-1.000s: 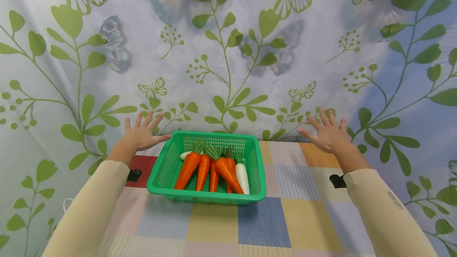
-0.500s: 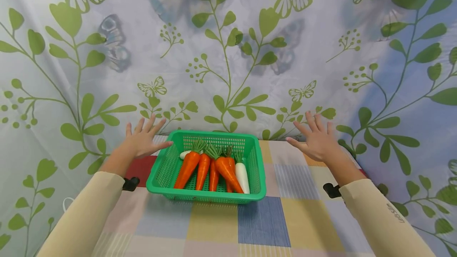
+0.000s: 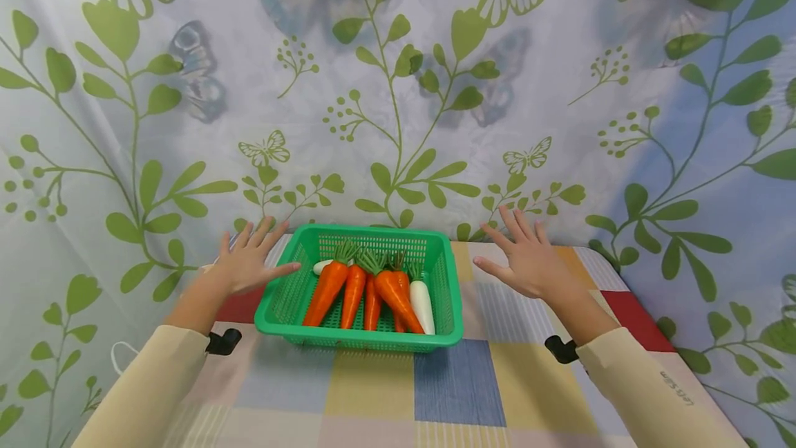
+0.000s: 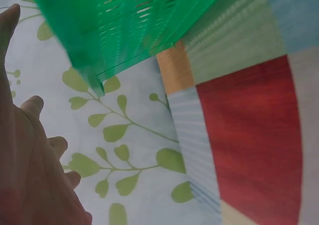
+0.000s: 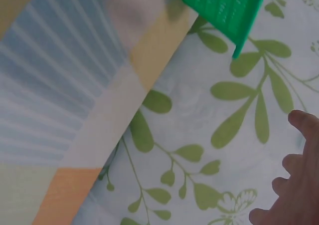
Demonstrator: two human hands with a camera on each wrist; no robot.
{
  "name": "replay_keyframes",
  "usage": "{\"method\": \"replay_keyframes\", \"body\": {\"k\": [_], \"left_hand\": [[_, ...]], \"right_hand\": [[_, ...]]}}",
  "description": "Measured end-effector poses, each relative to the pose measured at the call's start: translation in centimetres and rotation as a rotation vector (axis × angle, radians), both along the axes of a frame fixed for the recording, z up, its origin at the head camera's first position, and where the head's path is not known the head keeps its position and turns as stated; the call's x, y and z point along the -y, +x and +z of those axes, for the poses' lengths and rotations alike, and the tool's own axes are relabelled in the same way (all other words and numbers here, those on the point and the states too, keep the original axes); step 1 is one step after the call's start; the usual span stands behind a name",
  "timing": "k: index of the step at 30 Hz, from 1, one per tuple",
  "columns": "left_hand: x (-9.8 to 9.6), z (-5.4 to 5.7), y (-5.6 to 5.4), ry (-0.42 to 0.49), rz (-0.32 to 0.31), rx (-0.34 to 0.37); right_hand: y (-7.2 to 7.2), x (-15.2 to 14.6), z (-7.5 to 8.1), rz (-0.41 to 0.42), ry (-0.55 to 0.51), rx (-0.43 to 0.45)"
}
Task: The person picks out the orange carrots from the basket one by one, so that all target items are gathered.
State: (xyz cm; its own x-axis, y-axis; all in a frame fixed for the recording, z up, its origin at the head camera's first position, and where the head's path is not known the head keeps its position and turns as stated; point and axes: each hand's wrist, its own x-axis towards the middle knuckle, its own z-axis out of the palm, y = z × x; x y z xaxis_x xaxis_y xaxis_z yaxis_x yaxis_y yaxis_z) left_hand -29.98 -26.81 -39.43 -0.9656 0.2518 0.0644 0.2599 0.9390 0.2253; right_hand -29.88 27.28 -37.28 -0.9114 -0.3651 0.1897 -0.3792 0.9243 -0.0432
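Observation:
A green plastic basket [image 3: 359,341] with perforated walls sits on the table. Several orange carrots [image 3: 354,296] with green tops lie in it. On their right is a white radish [image 3: 421,304], and the end of another white vegetable [image 3: 321,266] shows at the back left. My left hand [image 3: 247,267] is held up with fingers spread, its thumb overlapping the basket's left rim in the head view. The right hand [image 3: 528,265], also spread and holding nothing, hovers to the right of the basket. Both wrist views show the basket's side apart from the fingers.
A patchwork-patterned cloth [image 3: 460,386] covers the table. Behind it hangs a pale curtain [image 3: 398,123] printed with green leaves and butterflies. A white cable [image 3: 121,351] loops at the left side. Black wrist mounts [image 3: 224,342] stick out by both sleeves.
My right hand has moved left and slightly down, toward the basket. The left hand has dropped slightly. The basket and its vegetables stay where they were.

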Motion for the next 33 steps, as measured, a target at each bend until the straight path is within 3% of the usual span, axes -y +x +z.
{"method": "replay_keyframes", "body": {"k": [11, 20, 26, 33], "left_hand": [[0.1, -1.6, 0.7, 0.161, -0.011, -0.023], [-0.3, -3.0, 1.0, 0.238, -0.078, -0.098], [-0.6, -3.5, 1.4, 0.334, -0.101, -0.054], [-0.8, -3.4, 1.7, 0.457, -0.042, 0.034]], "right_hand": [[1.6, 3.6, -1.7, 0.178, -0.107, -0.033], [1.8, 6.1, -2.9, 0.268, -0.214, -0.015], [2.0, 7.6, -3.1, 0.3, -0.275, -0.022], [2.3, 9.2, -3.3, 0.314, -0.371, 0.038]]}}
